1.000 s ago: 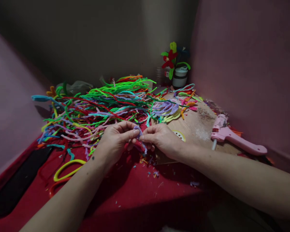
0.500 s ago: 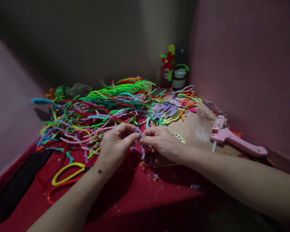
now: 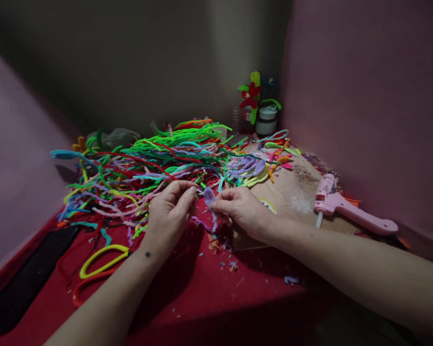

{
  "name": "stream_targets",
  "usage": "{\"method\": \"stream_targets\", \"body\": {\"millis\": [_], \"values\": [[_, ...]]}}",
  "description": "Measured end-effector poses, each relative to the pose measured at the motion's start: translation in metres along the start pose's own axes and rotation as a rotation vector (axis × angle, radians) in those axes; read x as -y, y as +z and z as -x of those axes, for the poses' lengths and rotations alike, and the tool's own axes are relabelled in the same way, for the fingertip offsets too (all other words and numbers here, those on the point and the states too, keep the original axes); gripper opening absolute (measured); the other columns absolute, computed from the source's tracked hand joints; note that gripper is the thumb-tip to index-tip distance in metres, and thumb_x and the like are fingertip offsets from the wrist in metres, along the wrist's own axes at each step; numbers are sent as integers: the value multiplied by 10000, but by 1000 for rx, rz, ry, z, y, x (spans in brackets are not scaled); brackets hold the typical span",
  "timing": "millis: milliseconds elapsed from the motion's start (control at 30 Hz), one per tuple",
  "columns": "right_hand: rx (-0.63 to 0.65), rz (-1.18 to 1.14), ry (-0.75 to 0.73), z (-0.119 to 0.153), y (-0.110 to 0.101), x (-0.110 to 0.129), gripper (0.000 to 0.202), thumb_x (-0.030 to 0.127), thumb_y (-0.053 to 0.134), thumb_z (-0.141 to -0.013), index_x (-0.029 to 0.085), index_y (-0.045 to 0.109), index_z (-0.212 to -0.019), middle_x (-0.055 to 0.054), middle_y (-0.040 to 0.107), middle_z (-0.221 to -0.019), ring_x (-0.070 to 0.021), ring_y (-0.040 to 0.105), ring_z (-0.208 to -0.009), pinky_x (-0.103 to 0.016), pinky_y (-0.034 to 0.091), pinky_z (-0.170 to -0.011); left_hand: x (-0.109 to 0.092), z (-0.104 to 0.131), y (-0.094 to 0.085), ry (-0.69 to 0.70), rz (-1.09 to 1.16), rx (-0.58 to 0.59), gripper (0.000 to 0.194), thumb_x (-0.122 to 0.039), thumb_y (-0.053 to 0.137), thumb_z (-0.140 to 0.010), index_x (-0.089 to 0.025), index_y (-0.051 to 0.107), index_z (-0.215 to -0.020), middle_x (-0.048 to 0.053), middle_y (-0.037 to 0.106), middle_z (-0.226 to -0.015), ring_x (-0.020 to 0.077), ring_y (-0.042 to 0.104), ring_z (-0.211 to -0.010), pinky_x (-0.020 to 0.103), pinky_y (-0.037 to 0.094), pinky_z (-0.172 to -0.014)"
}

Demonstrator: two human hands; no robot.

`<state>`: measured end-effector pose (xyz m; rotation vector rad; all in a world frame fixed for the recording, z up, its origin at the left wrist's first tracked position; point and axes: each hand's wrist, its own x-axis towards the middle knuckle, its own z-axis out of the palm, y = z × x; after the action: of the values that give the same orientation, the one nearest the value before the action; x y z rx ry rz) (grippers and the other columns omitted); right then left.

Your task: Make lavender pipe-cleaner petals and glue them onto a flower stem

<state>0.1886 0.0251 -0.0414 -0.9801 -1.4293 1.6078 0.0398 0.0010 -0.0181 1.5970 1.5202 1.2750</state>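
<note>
My right hand [image 3: 240, 209] pinches a purple pipe cleaner [image 3: 209, 195] between thumb and fingers. Its upper end is bent into a small rounded loop, and a tail hangs below the fingertips. Left of the loop and apart from it is my left hand [image 3: 171, 206], thumb and forefinger closed together. Whether anything thin is between those fingertips cannot be made out. Just behind the hands lies a big pile of coloured pipe cleaners [image 3: 187, 139]. Purple looped pieces [image 3: 247, 165] rest on the board [image 3: 281, 192] beyond my right hand.
Scissors [image 3: 104, 250] with yellow and red handles lie partly beneath my left forearm. At right is a pink glue gun [image 3: 353, 209]. A cup [image 3: 266, 120] and a red pipe-cleaner flower [image 3: 250, 95] stand at the back. Fuzzy scraps dot the red cloth [image 3: 202, 298].
My left hand has come off the purple pipe cleaner and moved slightly left. The rounded loop now shows in full, still in my right hand.
</note>
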Motion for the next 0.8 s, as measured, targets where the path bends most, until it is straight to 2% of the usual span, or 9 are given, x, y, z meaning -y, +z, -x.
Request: {"method": "stream_targets", "body": {"millis": [133,233,400,467,633,800], "values": [[-44,-72,-24,-2,-1,-3,244,195,581,-710,158,453,-505,61,424,-422,-47,354,-389,-204,252,-412,2,-3,1,-178,99,175,197,-361,584,-775,-164,574,-790,-58,490,-493,65,396,-385,194,310,-402],[-32,-89,-14,-4,-2,-4,230,171,576,-706,155,461,-508,56,438,-430,-46,371,-397,-198,274,-423,5,-2,4,-219,152,273,203,-358,607,-755,-159,571,-771,-60,475,-470,61,377,-377,192,293,-399],[6,-61,86,-4,-2,-4,176,119,558,-687,134,522,-516,25,502,-464,-56,419,-408,-202,326,-438,7,-1,5,-230,153,298,187,-336,613,-750,-156,583,-789,-50,503,-505,62,389,-403,192,293,-410],[21,-42,97,-3,-1,-4,163,147,567,-699,126,552,-538,15,524,-492,-58,434,-423,-204,346,-450,6,-1,4,-232,149,294,176,-326,610,-748,-155,594,-785,-46,510,-520,61,387,-414,191,294,-414],[-18,-38,-53,-1,-1,-1,126,251,648,-686,139,623,-738,26,565,-612,-58,464,-477,-194,357,-459,6,-2,1,-312,132,332,160,-298,645,-702,-151,585,-714,-55,471,-485,55,356,-408,192,265,-412],[-102,-139,-96,-3,-4,0,141,243,619,-706,143,558,-626,50,494,-493,-57,420,-429,-197,318,-427,4,-3,-1,-369,169,398,248,-394,636,-729,-149,599,-726,-56,442,-510,42,306,-424,190,191,-413]]}}
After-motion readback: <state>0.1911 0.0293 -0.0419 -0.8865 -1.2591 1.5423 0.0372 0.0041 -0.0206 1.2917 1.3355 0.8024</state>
